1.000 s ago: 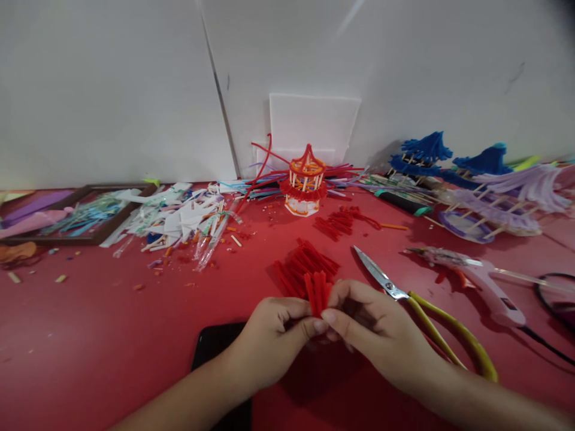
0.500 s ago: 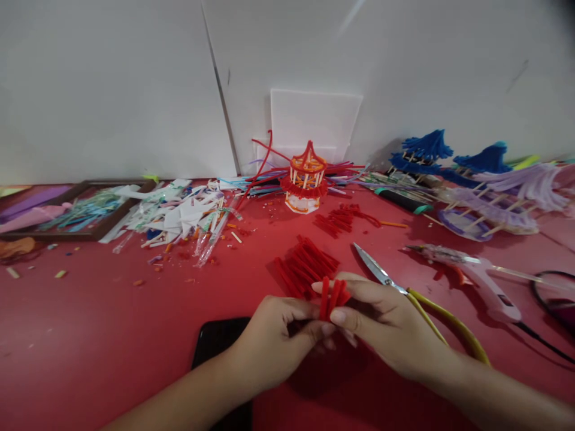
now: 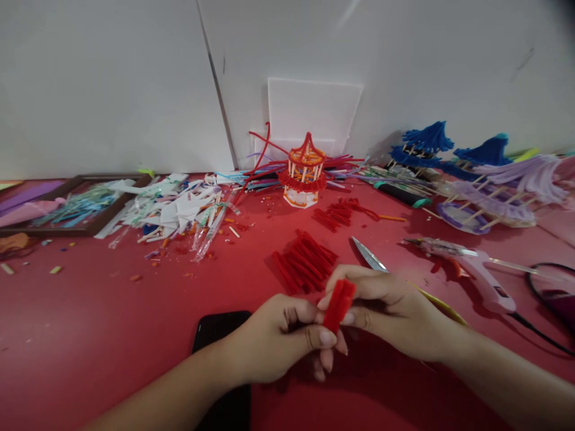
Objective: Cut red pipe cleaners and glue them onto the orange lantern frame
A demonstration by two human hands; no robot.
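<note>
A small bundle of short red pipe cleaners is held between both hands, tilted with its top to the right. My left hand pinches its lower end between thumb and fingers. From the other side, my right hand grips it with thumb and forefinger. Just beyond the hands lies a pile of cut red pipe cleaner pieces on the red table. Scissors with yellow handles lie partly hidden behind my right hand. A black phone is partly covered by my left forearm.
A red and orange pavilion model stands at the back, with more red pieces before it. On the right are a pink glue gun and blue and lilac models. Scraps and a brown frame occupy the left.
The red pieces, spread apart before, are now pressed together in a tighter bundle tilted to the right. My right hand covers more of the scissors. The view has shifted slightly.
</note>
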